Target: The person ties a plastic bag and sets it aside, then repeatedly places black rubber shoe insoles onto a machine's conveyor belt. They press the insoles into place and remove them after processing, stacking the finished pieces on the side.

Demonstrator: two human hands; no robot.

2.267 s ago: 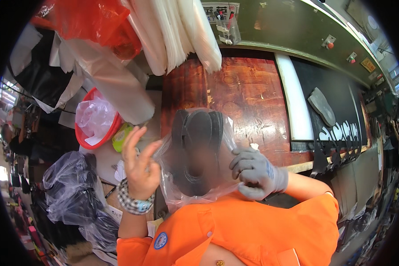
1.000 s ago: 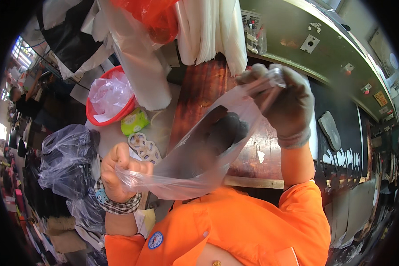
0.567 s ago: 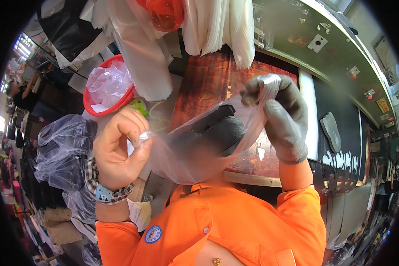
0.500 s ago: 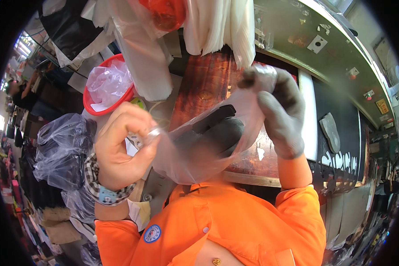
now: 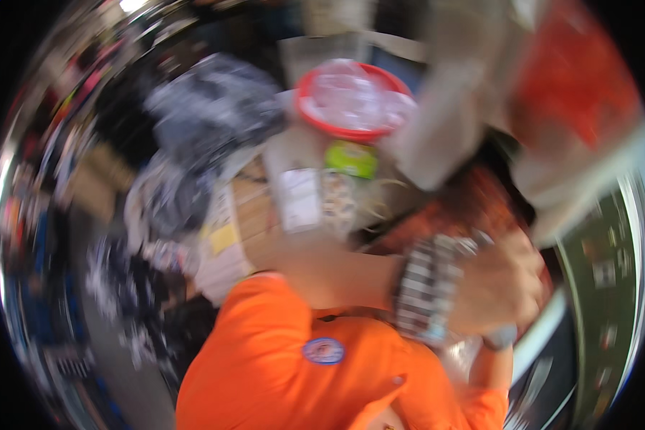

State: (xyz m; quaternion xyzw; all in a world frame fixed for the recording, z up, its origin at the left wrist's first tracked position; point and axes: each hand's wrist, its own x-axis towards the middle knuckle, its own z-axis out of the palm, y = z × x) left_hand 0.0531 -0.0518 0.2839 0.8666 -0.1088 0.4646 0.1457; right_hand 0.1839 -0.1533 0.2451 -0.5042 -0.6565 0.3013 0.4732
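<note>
Motion blurs the view. My left hand [image 5: 500,283] reaches across my front to the right, its fingers curled closed, a black-and-white checkered cuff [image 5: 424,287] around the wrist. Shiny clear film, part of a clear plastic bag [image 5: 463,355], shows just under the wrist. My right hand [image 5: 502,336] sits below and behind the left one. Only a scrap of its grey glove can be seen, and its fingers are hidden. The dark item that lay inside the bag is out of sight. A reddish-brown wooden tabletop [image 5: 469,204] lies beyond my hands.
Ahead stands a red basin [image 5: 358,135] of clear plastic, with a lime-green item [image 5: 351,159] and a white card [image 5: 301,199] nearer. Dark plastic bags [image 5: 215,107] heap at left. Whitish plastic sheets [image 5: 444,107] and a red bag [image 5: 577,82] hang at right, near a green panel [image 5: 602,276].
The view has swung left. My left hand has crossed to the right, in front of my gloved right hand. The stretched bag between them is now mostly hidden.
</note>
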